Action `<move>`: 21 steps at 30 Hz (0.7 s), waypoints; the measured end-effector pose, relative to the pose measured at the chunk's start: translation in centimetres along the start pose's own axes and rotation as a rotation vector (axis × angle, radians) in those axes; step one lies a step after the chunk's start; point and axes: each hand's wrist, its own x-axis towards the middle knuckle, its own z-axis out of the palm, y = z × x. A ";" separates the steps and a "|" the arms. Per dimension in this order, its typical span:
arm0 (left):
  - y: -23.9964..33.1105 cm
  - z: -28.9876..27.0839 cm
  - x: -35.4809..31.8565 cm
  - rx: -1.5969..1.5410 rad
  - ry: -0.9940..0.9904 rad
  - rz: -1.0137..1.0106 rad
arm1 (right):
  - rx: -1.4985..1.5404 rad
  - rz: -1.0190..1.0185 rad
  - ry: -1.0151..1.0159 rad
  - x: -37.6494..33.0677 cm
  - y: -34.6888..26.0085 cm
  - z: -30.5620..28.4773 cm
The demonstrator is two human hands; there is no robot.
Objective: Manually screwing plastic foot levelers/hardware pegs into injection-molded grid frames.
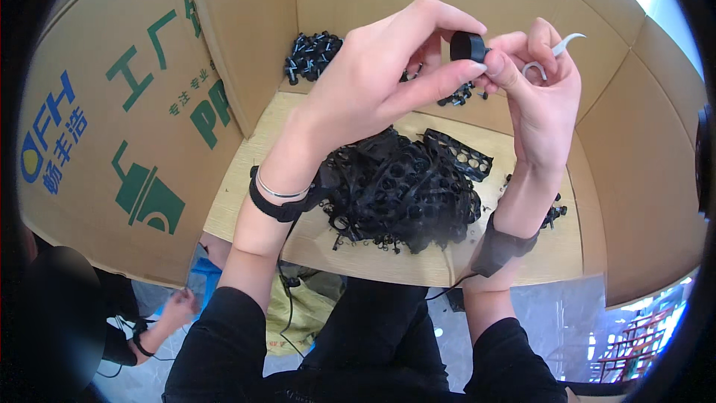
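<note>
My left hand (373, 67) pinches a black round knob (467, 47) between thumb and forefinger, raised above the table. My right hand (538, 78) is closed, its thumb and forefinger meeting at the knob's right end, where a short dark stem shows. A thin white curved strip (570, 43) sticks out from among the right fingers; part of it is hidden by them. Under both hands lies a large heap of black perforated sheet scraps (403, 186), with small black rings and bits around its near edge.
Black-headed bolts (313, 56) are piled at the back left, with more small black parts (459, 95) behind my hands. Cardboard walls (127, 119) enclose the wooden table (246, 179). At lower left another person's hand (179, 307) shows. A yellow sack (302, 306) lies below the table.
</note>
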 end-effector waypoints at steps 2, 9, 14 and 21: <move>0.0 0.4 -0.1 -0.181 -0.012 -0.098 | -0.054 -0.040 -0.004 -0.2 -0.4 -0.2; -0.5 2.9 -0.2 -0.438 0.056 -0.135 | -0.139 -0.067 0.100 -0.3 -0.6 -0.7; -1.2 2.7 -0.1 0.160 0.056 0.179 | -0.176 -0.087 0.166 -0.5 -0.7 -0.7; -2.9 -0.5 -0.3 0.214 0.126 -0.166 | -0.404 -0.306 0.456 -1.0 -2.1 -2.4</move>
